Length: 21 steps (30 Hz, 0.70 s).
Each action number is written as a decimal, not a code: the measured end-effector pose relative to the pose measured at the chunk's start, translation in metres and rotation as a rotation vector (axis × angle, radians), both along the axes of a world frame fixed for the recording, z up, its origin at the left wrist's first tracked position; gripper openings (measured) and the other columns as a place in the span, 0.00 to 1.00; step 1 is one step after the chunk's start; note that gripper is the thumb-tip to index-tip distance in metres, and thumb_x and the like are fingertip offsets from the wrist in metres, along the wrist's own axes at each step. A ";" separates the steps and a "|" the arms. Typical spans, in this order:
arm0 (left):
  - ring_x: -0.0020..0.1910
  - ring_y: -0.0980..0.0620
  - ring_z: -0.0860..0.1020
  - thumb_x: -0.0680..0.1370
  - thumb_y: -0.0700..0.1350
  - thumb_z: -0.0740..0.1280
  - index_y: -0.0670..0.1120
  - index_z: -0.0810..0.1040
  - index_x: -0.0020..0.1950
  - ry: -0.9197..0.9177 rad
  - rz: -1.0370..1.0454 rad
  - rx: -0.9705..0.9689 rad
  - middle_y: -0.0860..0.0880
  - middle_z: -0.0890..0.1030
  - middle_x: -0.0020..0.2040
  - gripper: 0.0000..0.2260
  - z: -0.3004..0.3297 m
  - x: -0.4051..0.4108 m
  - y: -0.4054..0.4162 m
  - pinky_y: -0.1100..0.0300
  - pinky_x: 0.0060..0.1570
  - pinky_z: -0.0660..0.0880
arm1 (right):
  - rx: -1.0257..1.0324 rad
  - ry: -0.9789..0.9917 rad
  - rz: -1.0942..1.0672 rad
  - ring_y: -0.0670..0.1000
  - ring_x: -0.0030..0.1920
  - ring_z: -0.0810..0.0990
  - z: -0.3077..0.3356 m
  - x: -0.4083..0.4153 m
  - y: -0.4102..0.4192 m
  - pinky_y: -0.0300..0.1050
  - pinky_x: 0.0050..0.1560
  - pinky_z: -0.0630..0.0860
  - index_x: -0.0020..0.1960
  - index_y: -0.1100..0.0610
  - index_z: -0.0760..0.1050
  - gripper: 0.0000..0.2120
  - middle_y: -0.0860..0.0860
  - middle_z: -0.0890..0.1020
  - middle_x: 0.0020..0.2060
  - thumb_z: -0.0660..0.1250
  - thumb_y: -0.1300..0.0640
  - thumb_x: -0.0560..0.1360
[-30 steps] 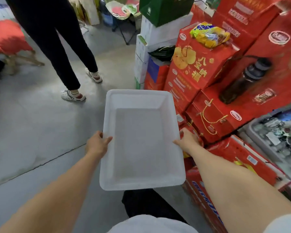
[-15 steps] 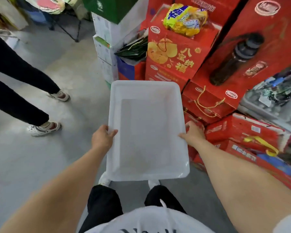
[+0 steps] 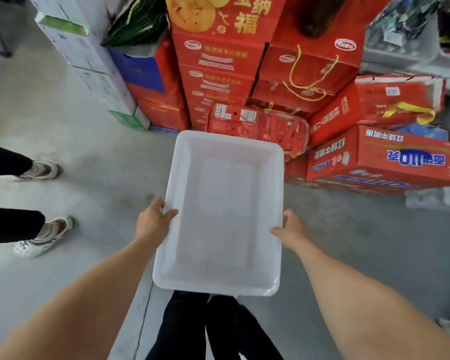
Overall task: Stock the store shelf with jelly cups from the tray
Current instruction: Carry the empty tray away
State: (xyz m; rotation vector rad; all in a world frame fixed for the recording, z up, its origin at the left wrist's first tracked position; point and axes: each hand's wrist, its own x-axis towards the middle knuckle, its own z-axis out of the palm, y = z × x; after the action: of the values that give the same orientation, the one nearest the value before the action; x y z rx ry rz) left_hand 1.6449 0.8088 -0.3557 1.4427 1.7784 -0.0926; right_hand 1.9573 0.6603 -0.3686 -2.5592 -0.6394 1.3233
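Both hands hold the white tray (image 3: 220, 216) by its long sides: the left hand (image 3: 152, 222) grips the left rim with the thumb hooked over the edge, and the right hand (image 3: 291, 228) clasps the right rim, thumb along the top. The tray hangs level in the middle of the frame, above the person's own dark trouser legs, and it is empty; no jelly cups show in it or anywhere else in view. Compared with a second ago the grip is the same, but the view has tipped down and swung: the tray now sits lower in the frame, the stack of red cartons (image 3: 218, 74) has moved from the right to the upper centre, and more red boxes (image 3: 385, 162) lie on the grey floor (image 3: 89, 141) at the right. The bystander's shoes (image 3: 43, 236) have slid to the left edge, and the yellow snack bag and the dark bottle's cap that stood on the cartons have left the top of the frame. The shelf bin (image 3: 411, 35) of packaged goods is now only a sliver at the upper right. I judge that the stocking itself is done, or at least this load is, and that the person is carrying the emptied tray away from the shelf, perhaps to set it down or refill it.
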 end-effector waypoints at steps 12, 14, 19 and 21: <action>0.46 0.41 0.78 0.78 0.53 0.68 0.45 0.74 0.56 0.072 0.009 -0.105 0.44 0.82 0.44 0.14 -0.187 0.014 -0.040 0.55 0.40 0.67 | -0.140 -0.054 0.075 0.55 0.44 0.80 -0.187 0.011 -0.045 0.45 0.43 0.73 0.54 0.58 0.71 0.20 0.52 0.81 0.44 0.77 0.53 0.69; 0.45 0.42 0.77 0.78 0.52 0.69 0.45 0.74 0.55 0.060 0.007 -0.092 0.46 0.80 0.42 0.13 -0.219 0.024 -0.036 0.56 0.40 0.67 | -0.153 -0.077 0.073 0.56 0.44 0.81 -0.221 0.017 -0.046 0.46 0.45 0.76 0.52 0.56 0.70 0.20 0.52 0.81 0.43 0.77 0.52 0.69; 0.39 0.43 0.77 0.78 0.52 0.69 0.47 0.73 0.51 0.044 0.001 -0.062 0.47 0.79 0.39 0.11 -0.303 0.043 -0.016 0.55 0.38 0.72 | -0.116 -0.050 -0.006 0.52 0.38 0.79 -0.306 0.030 -0.036 0.45 0.40 0.75 0.48 0.55 0.69 0.17 0.50 0.80 0.40 0.77 0.54 0.69; 0.40 0.42 0.77 0.77 0.53 0.69 0.47 0.73 0.51 0.037 0.013 -0.052 0.46 0.80 0.40 0.11 -0.338 0.047 -0.007 0.54 0.40 0.75 | -0.111 -0.050 0.002 0.52 0.39 0.80 -0.338 0.035 -0.031 0.47 0.42 0.77 0.48 0.55 0.69 0.17 0.49 0.81 0.39 0.76 0.53 0.68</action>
State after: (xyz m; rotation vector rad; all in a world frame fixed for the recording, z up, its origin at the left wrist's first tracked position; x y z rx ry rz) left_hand 1.6924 0.8020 -0.6934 1.4001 1.8022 -0.1589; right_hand 1.9925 0.6294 -0.7069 -2.6873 -0.5934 1.3351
